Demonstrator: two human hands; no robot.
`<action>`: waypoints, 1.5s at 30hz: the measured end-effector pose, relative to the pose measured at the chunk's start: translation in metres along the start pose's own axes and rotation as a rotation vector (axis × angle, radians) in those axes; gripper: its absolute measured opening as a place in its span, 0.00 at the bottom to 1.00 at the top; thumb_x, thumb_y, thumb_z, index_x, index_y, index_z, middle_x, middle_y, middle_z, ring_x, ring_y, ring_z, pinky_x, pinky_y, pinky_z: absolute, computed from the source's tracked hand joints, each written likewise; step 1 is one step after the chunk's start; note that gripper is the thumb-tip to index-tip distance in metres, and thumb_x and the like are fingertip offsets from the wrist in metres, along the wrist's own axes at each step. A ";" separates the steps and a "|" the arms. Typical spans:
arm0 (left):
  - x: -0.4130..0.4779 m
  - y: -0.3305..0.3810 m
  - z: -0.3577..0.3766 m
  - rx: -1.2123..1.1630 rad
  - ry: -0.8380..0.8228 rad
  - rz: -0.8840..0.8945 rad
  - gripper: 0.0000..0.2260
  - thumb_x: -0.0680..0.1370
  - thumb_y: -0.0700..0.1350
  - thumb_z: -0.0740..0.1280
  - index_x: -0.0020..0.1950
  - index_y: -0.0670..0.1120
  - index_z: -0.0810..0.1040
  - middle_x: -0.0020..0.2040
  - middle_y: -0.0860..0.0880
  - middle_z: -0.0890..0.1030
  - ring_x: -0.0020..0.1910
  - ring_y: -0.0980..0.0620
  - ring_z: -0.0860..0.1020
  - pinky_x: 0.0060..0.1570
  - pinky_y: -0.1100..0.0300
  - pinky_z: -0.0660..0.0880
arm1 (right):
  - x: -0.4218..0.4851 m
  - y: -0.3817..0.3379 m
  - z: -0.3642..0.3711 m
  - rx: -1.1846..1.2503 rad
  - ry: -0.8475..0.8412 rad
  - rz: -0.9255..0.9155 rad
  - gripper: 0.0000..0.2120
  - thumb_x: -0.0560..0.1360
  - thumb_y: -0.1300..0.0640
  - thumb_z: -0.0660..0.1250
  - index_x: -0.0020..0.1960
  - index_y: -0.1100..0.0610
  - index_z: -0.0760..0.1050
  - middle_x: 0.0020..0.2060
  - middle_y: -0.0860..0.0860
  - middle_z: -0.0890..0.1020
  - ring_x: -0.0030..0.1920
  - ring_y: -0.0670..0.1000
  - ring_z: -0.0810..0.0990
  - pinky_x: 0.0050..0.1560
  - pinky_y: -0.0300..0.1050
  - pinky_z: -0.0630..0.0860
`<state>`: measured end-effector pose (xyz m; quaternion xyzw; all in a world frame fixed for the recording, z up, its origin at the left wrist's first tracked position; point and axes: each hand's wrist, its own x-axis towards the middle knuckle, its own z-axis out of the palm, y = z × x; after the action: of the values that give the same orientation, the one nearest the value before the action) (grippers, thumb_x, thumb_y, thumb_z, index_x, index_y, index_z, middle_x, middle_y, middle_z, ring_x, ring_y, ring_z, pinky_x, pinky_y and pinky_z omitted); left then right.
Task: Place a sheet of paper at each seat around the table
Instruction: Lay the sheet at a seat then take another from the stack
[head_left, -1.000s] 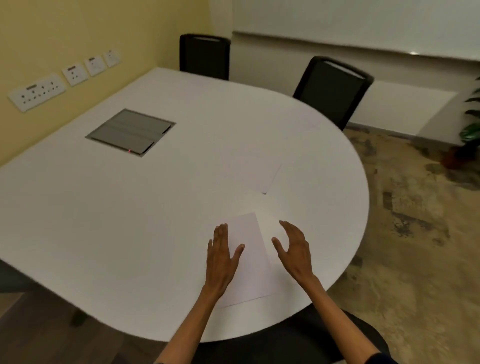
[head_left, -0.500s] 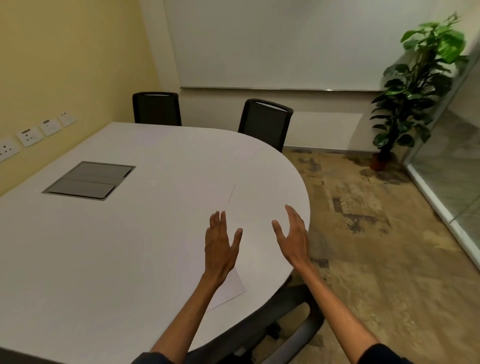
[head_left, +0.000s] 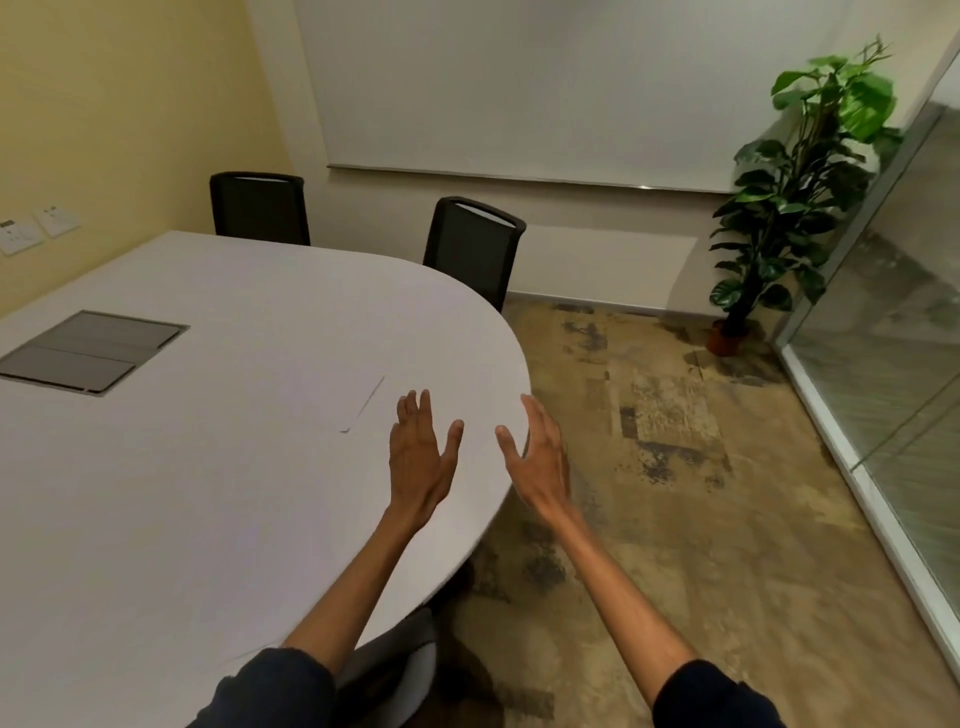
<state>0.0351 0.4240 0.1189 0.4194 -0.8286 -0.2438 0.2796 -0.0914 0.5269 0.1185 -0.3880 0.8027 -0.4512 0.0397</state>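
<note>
A white sheet of paper lies flat on the white table, just left of my hands; only its right edge and near corner stand out. My left hand hovers over the table near its rounded end, fingers spread, holding nothing. My right hand is raised at the table's curved edge, also empty with fingers apart. Two black chairs stand at the far side, one at the back and one at the curve. A chair seat shows under the table edge near me.
A grey cable hatch is set into the tabletop at left. A potted plant stands in the far right corner beside a glass wall. Wall sockets line the yellow wall. Patterned floor lies to the right.
My view has swung right and up, away from the sheet laid at the near seat, which has left the frame. Both hands lifted off it and stay empty.
</note>
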 end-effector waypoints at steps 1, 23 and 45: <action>0.006 0.009 0.008 -0.001 0.012 -0.014 0.32 0.81 0.60 0.54 0.80 0.48 0.49 0.81 0.47 0.50 0.80 0.48 0.47 0.78 0.45 0.52 | 0.009 0.007 -0.007 0.002 -0.006 0.013 0.29 0.80 0.44 0.61 0.77 0.52 0.59 0.76 0.50 0.64 0.75 0.51 0.63 0.74 0.55 0.62; 0.252 -0.002 0.130 -0.077 0.230 -0.283 0.27 0.82 0.56 0.56 0.78 0.45 0.58 0.79 0.46 0.58 0.80 0.50 0.52 0.75 0.52 0.56 | 0.300 0.105 0.062 0.020 -0.241 -0.125 0.23 0.80 0.45 0.61 0.72 0.53 0.67 0.70 0.50 0.72 0.70 0.51 0.70 0.70 0.54 0.69; 0.338 -0.134 0.088 0.103 0.636 -0.904 0.21 0.83 0.51 0.58 0.74 0.45 0.64 0.71 0.46 0.73 0.68 0.45 0.73 0.69 0.49 0.69 | 0.476 0.042 0.297 0.221 -0.904 -0.418 0.19 0.80 0.51 0.63 0.68 0.56 0.70 0.63 0.50 0.75 0.59 0.49 0.77 0.60 0.49 0.75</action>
<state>-0.1150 0.0868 0.0574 0.7992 -0.4517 -0.1602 0.3628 -0.3242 0.0191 0.0480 -0.6902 0.5579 -0.3189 0.3327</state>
